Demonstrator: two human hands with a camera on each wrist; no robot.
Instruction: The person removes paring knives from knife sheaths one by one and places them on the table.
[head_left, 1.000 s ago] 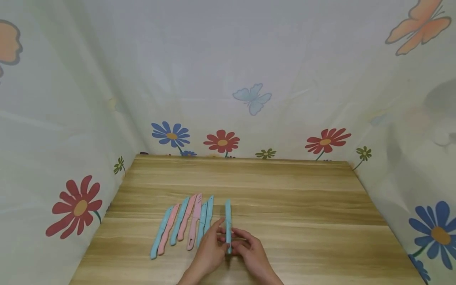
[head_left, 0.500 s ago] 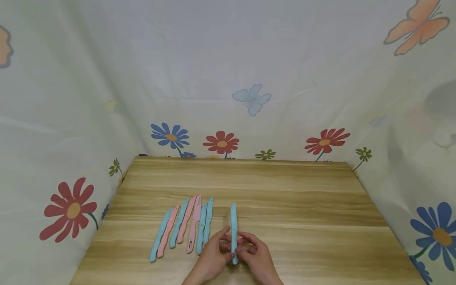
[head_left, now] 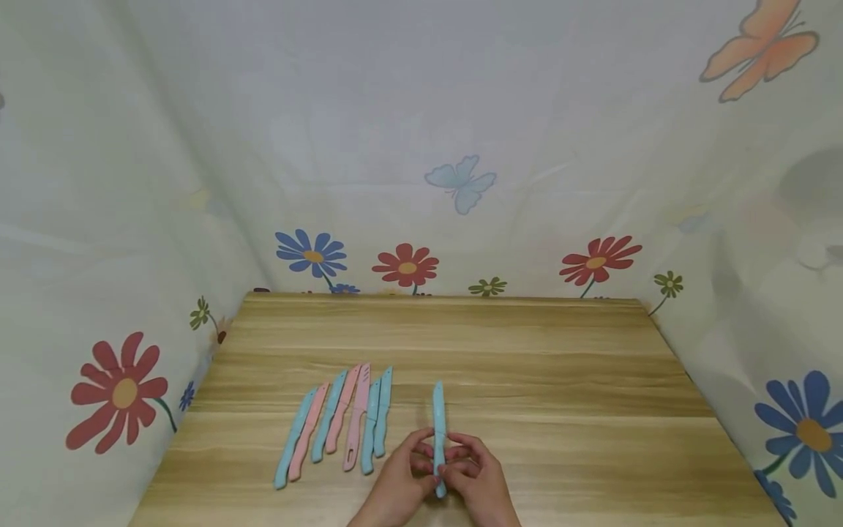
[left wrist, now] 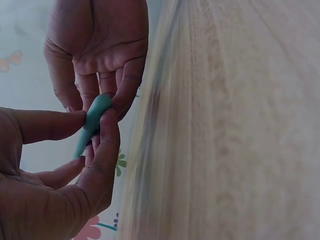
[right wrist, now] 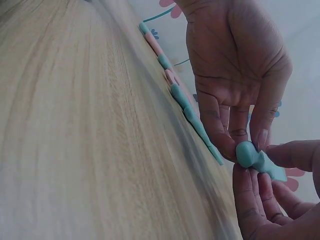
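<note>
Together, left hand and right hand pinch one blue knife, fingers curled, well off the surface's back edge.

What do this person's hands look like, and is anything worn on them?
The left hand and right hand are both bare, with slender fingers. No glove or ring shows on either, and no sleeve, watch, band, cable or marking can be seen in any view. The arms are cut off by the frame, so clothing higher up cannot be told.
</note>
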